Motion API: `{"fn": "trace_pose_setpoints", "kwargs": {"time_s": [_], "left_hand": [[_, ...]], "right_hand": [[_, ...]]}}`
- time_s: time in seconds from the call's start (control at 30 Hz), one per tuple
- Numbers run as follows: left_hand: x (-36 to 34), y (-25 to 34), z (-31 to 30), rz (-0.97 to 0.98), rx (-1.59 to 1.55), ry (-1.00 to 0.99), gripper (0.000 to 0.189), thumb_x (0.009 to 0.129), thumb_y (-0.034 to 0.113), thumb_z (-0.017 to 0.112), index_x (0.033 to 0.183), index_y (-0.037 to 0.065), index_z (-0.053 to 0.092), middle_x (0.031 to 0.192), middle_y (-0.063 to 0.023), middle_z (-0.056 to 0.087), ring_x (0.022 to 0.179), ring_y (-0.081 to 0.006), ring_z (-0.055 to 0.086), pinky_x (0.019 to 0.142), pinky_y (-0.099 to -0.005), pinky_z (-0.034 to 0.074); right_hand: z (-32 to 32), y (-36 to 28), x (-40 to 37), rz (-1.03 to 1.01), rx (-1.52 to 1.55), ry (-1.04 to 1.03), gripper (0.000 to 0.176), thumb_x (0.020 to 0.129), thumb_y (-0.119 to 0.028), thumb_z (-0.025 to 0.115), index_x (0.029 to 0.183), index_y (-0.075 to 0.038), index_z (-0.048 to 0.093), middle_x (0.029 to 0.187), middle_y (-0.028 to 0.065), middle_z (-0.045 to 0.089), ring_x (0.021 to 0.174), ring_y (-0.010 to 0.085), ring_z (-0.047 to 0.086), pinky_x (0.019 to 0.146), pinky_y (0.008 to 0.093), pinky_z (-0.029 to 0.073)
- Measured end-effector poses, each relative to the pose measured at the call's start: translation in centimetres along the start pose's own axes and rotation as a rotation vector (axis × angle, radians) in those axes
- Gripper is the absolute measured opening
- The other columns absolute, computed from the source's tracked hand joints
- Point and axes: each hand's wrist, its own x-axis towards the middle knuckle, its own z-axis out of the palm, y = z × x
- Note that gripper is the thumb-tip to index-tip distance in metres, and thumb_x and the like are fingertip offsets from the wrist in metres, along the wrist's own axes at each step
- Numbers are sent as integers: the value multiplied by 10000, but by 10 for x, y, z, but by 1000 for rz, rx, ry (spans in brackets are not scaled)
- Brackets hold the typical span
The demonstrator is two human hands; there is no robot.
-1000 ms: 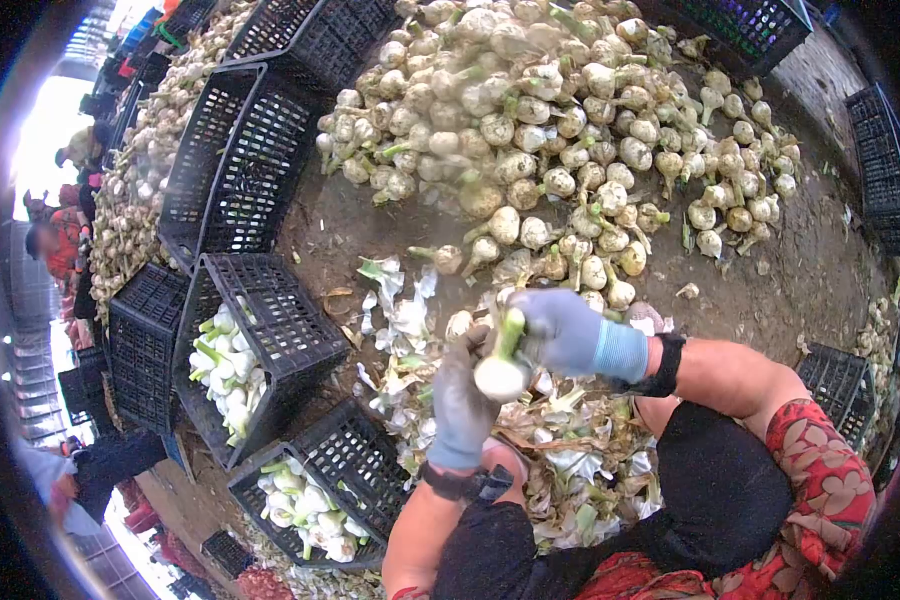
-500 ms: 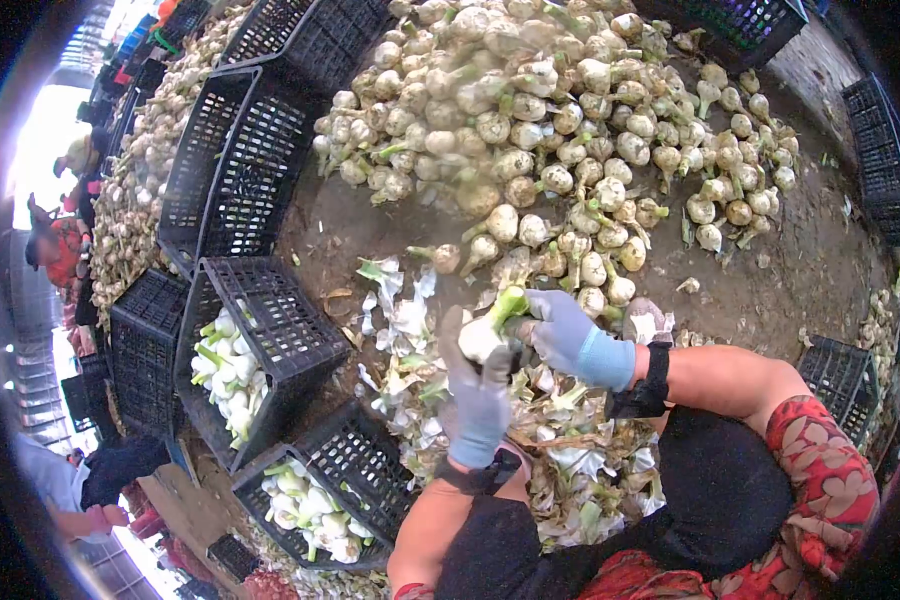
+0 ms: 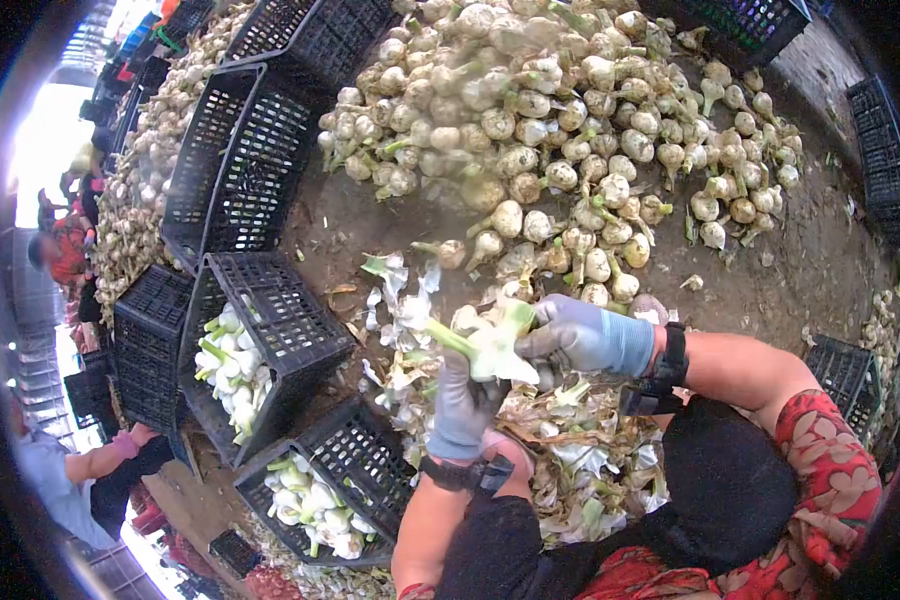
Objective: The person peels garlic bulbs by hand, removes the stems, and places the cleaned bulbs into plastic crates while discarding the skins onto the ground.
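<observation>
My left hand [image 3: 458,405], in a grey glove with a light blue cuff, is closed around a garlic bulb [image 3: 490,362] whose green stem points up to the left. My right hand [image 3: 575,335], gloved likewise, pinches a pale green and white strip of outer garlic skin [image 3: 516,318] at the bulb's right side. Fingers partly hide the bulb. Below both hands lies a heap of torn garlic skins [image 3: 580,460]. Ahead of them spreads a large pile of soil-stained garlic bulbs [image 3: 570,110], with several loose ones nearer my hands.
To the left, black crates hold cleaned white garlic: one crate [image 3: 280,310] beside another [image 3: 355,470]. More black crates [image 3: 240,160] stand further up, and one [image 3: 885,150] at the far right. A person in a light blue top [image 3: 55,480] is at the left edge.
The bulb has turned so its stem points left, and a skin strip now spreads from it. My right hand has shifted slightly right and down. The person at left has moved an arm.
</observation>
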Motion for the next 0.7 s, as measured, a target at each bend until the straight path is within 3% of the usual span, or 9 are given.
{"fn": "trace_pose_setpoints", "kwargs": {"time_s": [0.1,0.17,0.27,0.3,0.37,0.4,0.57,0.63,0.7], "left_hand": [[0,7,13,-184,-370,-134,691,785,491,715,1253,42,475,930,-16,612,703,-67,591,534,-173,477],[0,16,42,67,81,75,714,751,517,724,1242,55,485,933,-8,615,651,-67,578,511,-177,465],[-3,16,32,72,210,57,714,740,443,770,1259,58,466,946,-10,610,611,-62,542,471,-184,431],[-5,19,32,9,210,36,708,742,410,780,1267,61,458,952,-15,603,621,-65,545,477,-185,439],[-6,18,32,20,164,44,726,721,393,796,1266,66,447,888,-12,590,565,-75,510,455,-185,409],[-8,18,33,20,164,21,702,726,357,798,1256,67,441,860,-16,582,545,-77,488,441,-184,382],[-16,26,38,-79,94,-97,719,708,266,829,1250,45,411,893,-40,613,601,-81,563,480,-165,450],[-16,30,35,-102,84,-114,658,716,223,816,1229,48,444,959,-57,617,653,-83,568,518,-179,468],[-14,28,31,-69,218,-1,594,717,184,804,1197,42,484,1036,-94,613,776,-103,598,609,-213,509]], "right_hand": [[1,3,1,21,5,29,216,909,-201,568,952,2,627,727,55,661,675,118,612,649,305,499],[4,16,6,-68,-41,113,209,906,-192,570,937,8,623,724,54,660,670,114,609,635,310,498],[5,27,15,-589,-624,254,185,899,-149,560,943,16,630,764,71,656,649,109,619,600,291,506],[2,27,14,-590,-622,256,185,899,-149,560,943,16,630,764,71,656,649,109,619,600,291,506],[-4,14,9,16,-36,384,118,876,-98,581,935,-16,641,783,-8,624,721,58,549,644,237,457],[-16,31,18,-53,67,458,158,890,-90,555,993,-3,638,739,69,632,518,128,590,474,240,499],[-51,19,15,-96,224,725,218,860,-228,614,934,-25,645,741,73,656,634,158,639,563,298,508],[-68,13,17,73,-780,439,307,849,-273,622,1062,-53,635,803,123,680,715,241,672,653,347,532],[-52,19,8,144,-937,231,460,822,-370,643,1187,-95,592,905,151,686,809,301,676,740,381,530]]}}
